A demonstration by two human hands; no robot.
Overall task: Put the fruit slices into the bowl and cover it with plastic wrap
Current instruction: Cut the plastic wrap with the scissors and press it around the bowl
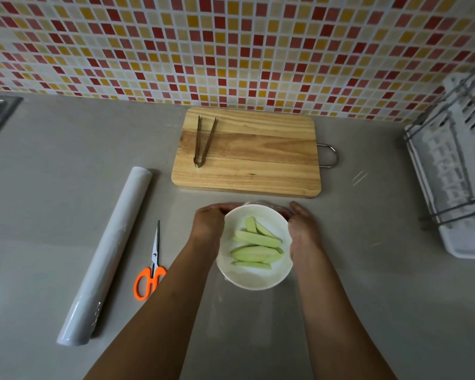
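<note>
White bowl (254,281) between hands (seemingly wrapped)

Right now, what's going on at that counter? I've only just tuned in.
A person has both hands around a white bowl of green fruit slices on the grey counter: left hand on its left rim, right hand on its right. A clear film seems to lie over the bowl, though it is hard to make out. The plastic wrap roll and orange scissors lie to the left. The tongs rest on the cutting board, which holds no slices.
</note>
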